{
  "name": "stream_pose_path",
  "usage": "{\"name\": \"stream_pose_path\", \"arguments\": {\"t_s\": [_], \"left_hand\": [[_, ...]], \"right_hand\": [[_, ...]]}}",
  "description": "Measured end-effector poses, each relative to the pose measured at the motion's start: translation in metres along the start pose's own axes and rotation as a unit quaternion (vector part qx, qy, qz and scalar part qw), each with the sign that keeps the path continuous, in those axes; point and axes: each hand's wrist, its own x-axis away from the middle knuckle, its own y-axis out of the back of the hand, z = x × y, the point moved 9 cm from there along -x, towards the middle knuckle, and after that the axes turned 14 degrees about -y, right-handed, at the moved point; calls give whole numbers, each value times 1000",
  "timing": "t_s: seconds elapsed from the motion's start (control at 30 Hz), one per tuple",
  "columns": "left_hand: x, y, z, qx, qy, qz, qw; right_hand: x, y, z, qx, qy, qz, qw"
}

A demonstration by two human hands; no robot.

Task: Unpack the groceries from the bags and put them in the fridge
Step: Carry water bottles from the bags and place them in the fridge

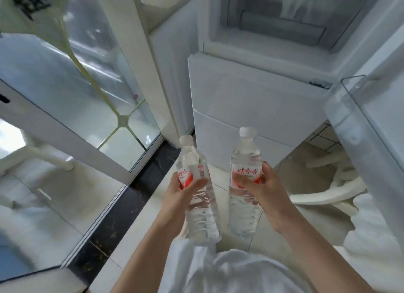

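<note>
Left hand [178,194] grip wraps one water bottle [196,196]; right hand [265,187] grip wraps second bottle [244,183]. Both held upright, near, before the open fridge [251,91]; door shelf [358,126] right.

— Hidden under the left grip [175,196] and right grip [265,183]: parts of both red bottle labels [247,174].
— Small print there?
— Too blurred to read.
— Fridge interior [284,24]?
— Cut off by the top edge; frosted, contents unclear.
— Door shelf [349,122] at right?
— Runs off the frame, hazy throughout.
</note>
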Motion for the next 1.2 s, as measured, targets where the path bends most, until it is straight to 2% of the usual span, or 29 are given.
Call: {"name": "stream_pose_path", "arguments": {"t_s": [0.2, 0.4, 0.63, 0.77, 1.2], "left_hand": [[-98, -18, -67, -67, -27, 119, 990], [-176, -48, -124, -99, -73, 161, 979], [-235, -105, -172, -115, -131, 210, 962], [-271, -147, -211, -106, -188, 217, 952], [-355, -279, -340, -65, -367, 160, 914]], "right_hand": [[-42, -5, 71, -68, 24, -82, 994], [-72, 4, 125, -130, 49, -142, 980], [-97, 36, 190, -139, 74, -181, 971], [-118, 67, 242, -135, 109, -212, 962], [-165, 140, 412, -138, 273, -263, 915]]}}
